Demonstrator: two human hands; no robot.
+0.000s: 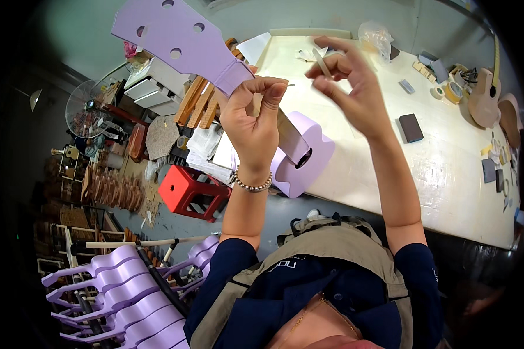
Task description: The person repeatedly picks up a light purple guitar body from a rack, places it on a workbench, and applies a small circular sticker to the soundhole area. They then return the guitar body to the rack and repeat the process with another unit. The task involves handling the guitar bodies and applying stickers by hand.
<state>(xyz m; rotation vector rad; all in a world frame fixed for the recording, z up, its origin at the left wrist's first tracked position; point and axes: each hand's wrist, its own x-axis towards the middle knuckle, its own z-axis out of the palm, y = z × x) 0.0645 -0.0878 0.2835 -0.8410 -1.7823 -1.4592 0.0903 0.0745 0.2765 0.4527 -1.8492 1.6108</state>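
A lilac ukulele (301,174) slants from the upper left to the worktable's near edge, its body farther right and its headstock (160,30) with several round holes raised at the upper left. My left hand (253,119) is closed around its neck just below the headstock, thumb bent over the fingers. A thin tip pokes out beside that thumb; I cannot make out what it is. Off to the right, above the table, my right hand (352,87) is slightly blurred and pinches a small thin pale strip (320,63) between thumb and fingers, apart from the ukulele.
On the white worktable (367,174) lie a dark block (411,128), tape rolls (453,92), a plastic bag (375,39) and unpainted ukulele bodies (483,102). A red stool (186,191) and a fan (90,107) stand left. Lilac ukuleles (128,291) hang on a rack at lower left.
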